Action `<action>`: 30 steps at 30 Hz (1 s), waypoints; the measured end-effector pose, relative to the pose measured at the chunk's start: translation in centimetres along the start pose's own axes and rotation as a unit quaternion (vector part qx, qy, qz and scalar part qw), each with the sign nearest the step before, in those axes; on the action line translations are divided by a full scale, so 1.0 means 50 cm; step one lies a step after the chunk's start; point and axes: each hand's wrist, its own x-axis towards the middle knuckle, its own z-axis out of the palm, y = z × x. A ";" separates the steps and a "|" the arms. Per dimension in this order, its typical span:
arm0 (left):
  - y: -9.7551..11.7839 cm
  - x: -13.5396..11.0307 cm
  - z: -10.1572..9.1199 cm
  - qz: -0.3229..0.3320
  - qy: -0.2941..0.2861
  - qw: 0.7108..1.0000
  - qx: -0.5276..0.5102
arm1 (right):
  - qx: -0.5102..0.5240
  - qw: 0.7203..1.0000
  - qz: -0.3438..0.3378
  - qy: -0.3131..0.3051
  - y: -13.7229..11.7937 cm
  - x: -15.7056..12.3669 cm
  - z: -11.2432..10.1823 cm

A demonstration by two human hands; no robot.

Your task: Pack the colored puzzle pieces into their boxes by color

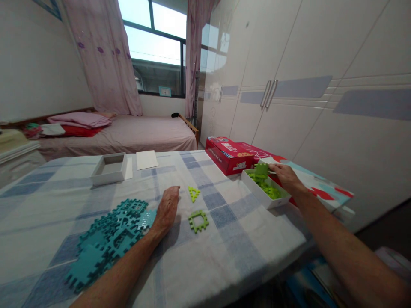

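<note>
My right hand (pixel 287 177) reaches into a white box (pixel 257 193) of green puzzle pieces and grips one green piece (pixel 261 169) above it. Flat on the checked tablecloth rests my left hand (pixel 167 208), fingers together, holding nothing. It lies beside a pile of teal puzzle pieces (pixel 107 237). A green triangle piece (pixel 193 193) and a green square frame piece (pixel 198 220) sit just right of that hand.
Red boxes (pixel 228 155) stand behind the white box. An empty white box (pixel 109 168) and a white sheet (pixel 147 159) lie at the far side of the table (pixel 240 252). A bed (pixel 128 132) and a wardrobe (pixel 305 85) lie beyond.
</note>
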 end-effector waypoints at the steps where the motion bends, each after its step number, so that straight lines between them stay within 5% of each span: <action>1: -0.001 0.001 0.000 -0.001 0.001 1.000 -0.001 | 0.034 0.999 0.014 -0.005 -0.001 -0.001 -0.004; 9: -0.030 0.005 -0.003 0.027 -0.001 1.000 0.000 | 0.151 0.986 0.068 0.011 -0.009 0.008 0.022; 15: -0.022 0.003 -0.005 0.018 -0.005 1.000 0.010 | 0.082 0.989 0.121 0.028 0.016 0.006 0.007; 21: -0.013 0.002 -0.007 0.032 -0.016 0.999 0.028 | -0.118 0.991 0.065 -0.005 0.026 0.000 -0.018; 30: -0.029 0.005 0.002 0.027 0.003 1.000 0.000 | -0.190 0.981 -0.008 0.037 0.030 0.010 -0.053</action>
